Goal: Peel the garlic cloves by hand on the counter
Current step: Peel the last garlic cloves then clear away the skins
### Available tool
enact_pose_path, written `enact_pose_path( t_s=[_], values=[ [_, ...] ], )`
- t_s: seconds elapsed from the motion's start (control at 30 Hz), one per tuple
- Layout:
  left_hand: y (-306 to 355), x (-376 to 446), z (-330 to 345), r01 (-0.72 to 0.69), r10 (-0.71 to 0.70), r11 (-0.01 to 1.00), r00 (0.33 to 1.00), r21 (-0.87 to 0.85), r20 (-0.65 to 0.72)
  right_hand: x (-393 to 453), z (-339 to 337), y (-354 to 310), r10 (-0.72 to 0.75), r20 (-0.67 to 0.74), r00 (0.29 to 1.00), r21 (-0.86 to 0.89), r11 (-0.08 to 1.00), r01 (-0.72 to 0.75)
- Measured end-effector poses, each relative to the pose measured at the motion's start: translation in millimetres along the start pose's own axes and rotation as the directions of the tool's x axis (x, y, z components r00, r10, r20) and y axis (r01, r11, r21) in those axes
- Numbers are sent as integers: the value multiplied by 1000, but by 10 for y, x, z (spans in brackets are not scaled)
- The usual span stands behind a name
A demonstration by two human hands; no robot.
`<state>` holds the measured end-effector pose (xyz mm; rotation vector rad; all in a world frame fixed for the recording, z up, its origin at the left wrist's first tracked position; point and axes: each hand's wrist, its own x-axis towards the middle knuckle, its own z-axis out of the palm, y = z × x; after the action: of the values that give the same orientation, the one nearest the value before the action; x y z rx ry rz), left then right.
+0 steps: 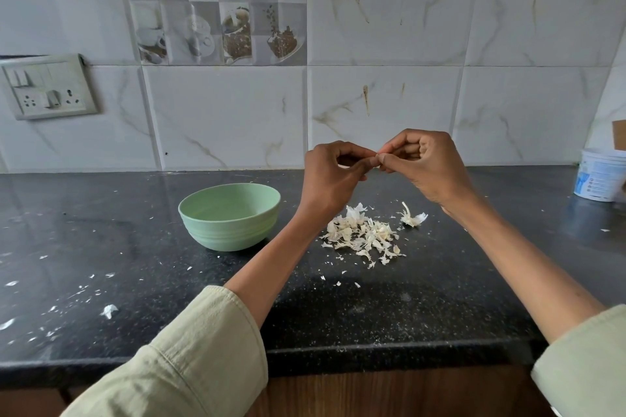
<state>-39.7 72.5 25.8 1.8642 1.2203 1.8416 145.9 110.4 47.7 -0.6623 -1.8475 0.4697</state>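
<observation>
Pale garlic clove (376, 159) barely visible, pinched between curled fingertips of left hand (330, 176) and right hand (428, 166).

A white tub (599, 174) stands at the counter's (101, 213) far right by the tiled wall (389, 44); a switch plate (47, 86) is mounted at left.

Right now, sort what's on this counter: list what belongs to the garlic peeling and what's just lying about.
Belongs to the job:
- left hand and right hand, fingertips meeting on something too hidden to name
- pile of garlic skins and cloves
- green bowl

Lying about:
- white tub
- wall socket plate
</observation>
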Motion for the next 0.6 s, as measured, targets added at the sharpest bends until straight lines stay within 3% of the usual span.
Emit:
enact_pose_path(
  t_s=[0.27, 0.6],
  values=[
    [38, -36, 27, 14, -14, 1000, 1000, -7, -16, -8, 31, 3, -17, -55, 998, -49, 999, 14],
    [-13, -82, 122, 153, -162, 955, 987, -255, -17, -33, 107, -14, -93, -94, 991, -138, 987, 80]
  ],
)
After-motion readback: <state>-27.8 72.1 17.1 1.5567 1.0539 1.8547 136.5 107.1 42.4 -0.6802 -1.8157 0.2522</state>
